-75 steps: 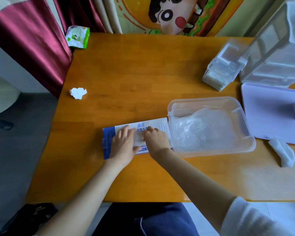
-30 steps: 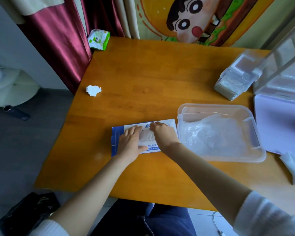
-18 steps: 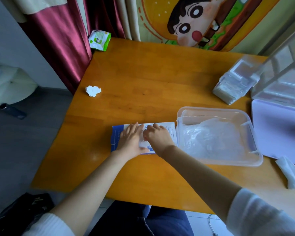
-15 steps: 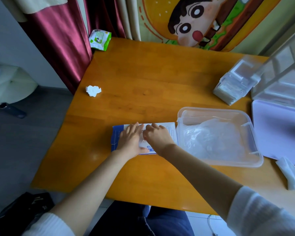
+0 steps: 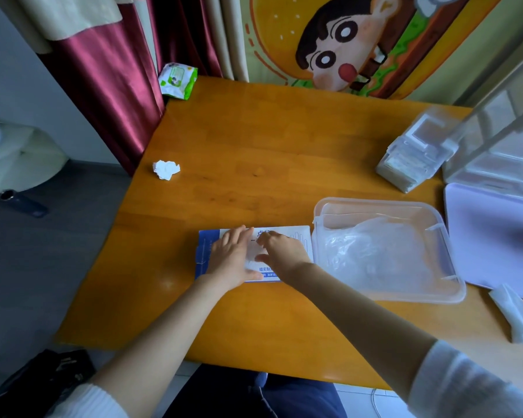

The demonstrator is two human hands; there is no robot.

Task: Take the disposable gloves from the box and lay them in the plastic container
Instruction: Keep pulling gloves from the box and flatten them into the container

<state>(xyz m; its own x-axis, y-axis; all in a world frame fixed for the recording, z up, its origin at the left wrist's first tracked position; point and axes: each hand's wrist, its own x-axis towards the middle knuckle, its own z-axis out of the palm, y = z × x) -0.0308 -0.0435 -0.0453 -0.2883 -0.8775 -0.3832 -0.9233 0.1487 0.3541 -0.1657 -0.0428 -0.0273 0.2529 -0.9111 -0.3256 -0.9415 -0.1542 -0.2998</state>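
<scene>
A flat blue-and-white glove box (image 5: 205, 251) lies on the wooden table near its front edge. My left hand (image 5: 231, 257) presses flat on the box's left half with straight fingers. My right hand (image 5: 283, 251) sits over the box's middle, its fingers and thumb curled at the opening, pinching a thin clear glove (image 5: 254, 255) that shows between the two hands. Touching the box's right end is the clear plastic container (image 5: 375, 203), with a heap of crumpled clear gloves (image 5: 378, 251) inside.
A crumpled white tissue (image 5: 166, 169) lies at the table's left edge and a green wipes pack (image 5: 178, 80) at the far left corner. Clear plastic organisers (image 5: 417, 152) and a pale purple board (image 5: 492, 233) stand on the right. A folded white tissue (image 5: 515, 318) lies at the front right.
My right hand has shifted a little left over the box's opening, closer to my left hand. The left hand has stayed pressed on the box. The view has tilted slightly.
</scene>
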